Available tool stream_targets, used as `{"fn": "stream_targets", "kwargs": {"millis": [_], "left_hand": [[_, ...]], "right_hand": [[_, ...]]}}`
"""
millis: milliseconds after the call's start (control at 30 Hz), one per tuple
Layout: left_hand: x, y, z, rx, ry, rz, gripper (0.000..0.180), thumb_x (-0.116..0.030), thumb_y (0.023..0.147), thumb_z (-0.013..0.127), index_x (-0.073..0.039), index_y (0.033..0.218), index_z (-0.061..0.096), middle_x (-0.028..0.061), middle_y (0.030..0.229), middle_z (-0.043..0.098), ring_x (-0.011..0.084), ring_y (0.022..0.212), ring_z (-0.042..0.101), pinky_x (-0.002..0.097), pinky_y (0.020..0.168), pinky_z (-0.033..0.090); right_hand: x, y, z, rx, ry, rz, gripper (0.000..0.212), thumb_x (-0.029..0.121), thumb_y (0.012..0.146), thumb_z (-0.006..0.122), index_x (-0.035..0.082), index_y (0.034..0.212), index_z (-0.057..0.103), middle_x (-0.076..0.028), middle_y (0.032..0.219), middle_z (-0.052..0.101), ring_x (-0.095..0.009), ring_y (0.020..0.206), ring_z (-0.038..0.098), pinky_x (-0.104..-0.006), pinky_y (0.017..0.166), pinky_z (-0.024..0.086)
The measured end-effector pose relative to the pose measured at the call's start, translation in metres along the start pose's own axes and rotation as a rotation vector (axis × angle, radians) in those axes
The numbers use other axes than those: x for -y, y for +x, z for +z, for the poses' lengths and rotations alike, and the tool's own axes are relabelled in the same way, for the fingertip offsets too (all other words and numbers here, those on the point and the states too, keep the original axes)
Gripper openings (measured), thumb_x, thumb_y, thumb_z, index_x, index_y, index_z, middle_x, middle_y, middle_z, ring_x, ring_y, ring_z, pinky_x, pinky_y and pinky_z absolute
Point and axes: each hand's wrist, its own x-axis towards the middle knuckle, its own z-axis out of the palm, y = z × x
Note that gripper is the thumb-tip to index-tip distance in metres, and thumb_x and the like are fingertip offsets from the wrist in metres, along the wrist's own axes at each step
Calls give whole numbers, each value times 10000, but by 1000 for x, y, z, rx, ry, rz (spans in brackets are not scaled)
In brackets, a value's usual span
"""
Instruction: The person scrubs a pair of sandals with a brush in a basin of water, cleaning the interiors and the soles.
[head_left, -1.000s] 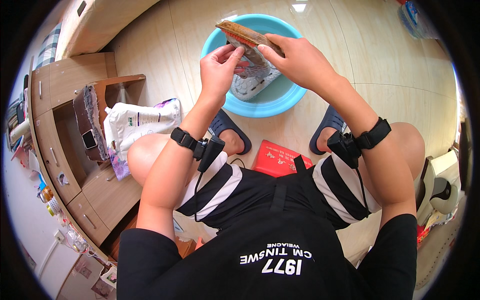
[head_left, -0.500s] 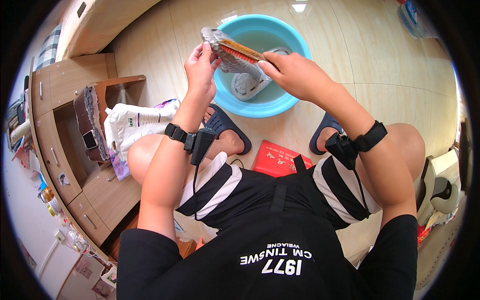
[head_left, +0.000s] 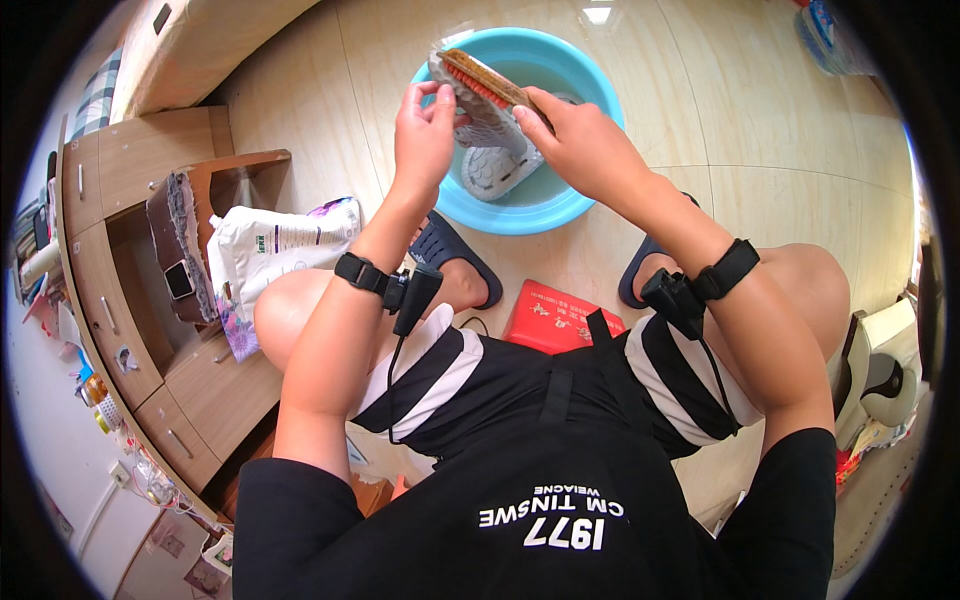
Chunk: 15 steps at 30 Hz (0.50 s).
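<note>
Over the basin, my left hand (head_left: 424, 135) grips a grey shoe (head_left: 492, 128) by its near left edge; its patterned surface is partly hidden by the brush and fingers. My right hand (head_left: 583, 142) is closed around the handle end of a wooden scrubbing brush (head_left: 487, 73). The brush's reddish bristles face down against the shoe, and its head reaches the shoe's far end. Below, a second grey shoe (head_left: 490, 177) lies in the cloudy water of the light blue basin (head_left: 525, 221).
A red box (head_left: 550, 315) lies on the floor between my feet, which are in dark blue slippers (head_left: 455, 262). To the left are a white bag (head_left: 285, 240), a torn brown box holding a phone (head_left: 180, 280), and a wooden cabinet (head_left: 110, 310). A wrapped bundle (head_left: 835, 40) stands at far right.
Both hands have shifted: the left a little right, the brush up and left along the shoe to its far end. The shoe has tilted, showing less of its patterned face.
</note>
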Motion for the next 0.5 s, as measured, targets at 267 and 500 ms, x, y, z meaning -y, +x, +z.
{"fn": "stream_targets", "kwargs": {"millis": [267, 500], "left_hand": [[4, -12, 15, 159, 47, 29, 243, -236, 1064, 586, -35, 1168, 497, 151, 1066, 747, 194, 945, 729, 323, 839, 550], [-16, -13, 11, 84, 31, -91, 352, -287, 1077, 569, -28, 1310, 526, 125, 1101, 728, 190, 980, 722, 328, 889, 534]], "right_hand": [[-1, 9, -2, -55, 153, 50, 442, 427, 1062, 464, 38, 1111, 669, -234, 839, 702, -429, 789, 678, -493, 726, 530], [4, 9, -4, -20, 145, 32, 448, 430, 1055, 475, 36, 1132, 675, -222, 831, 705, -412, 773, 679, -479, 716, 528]]}}
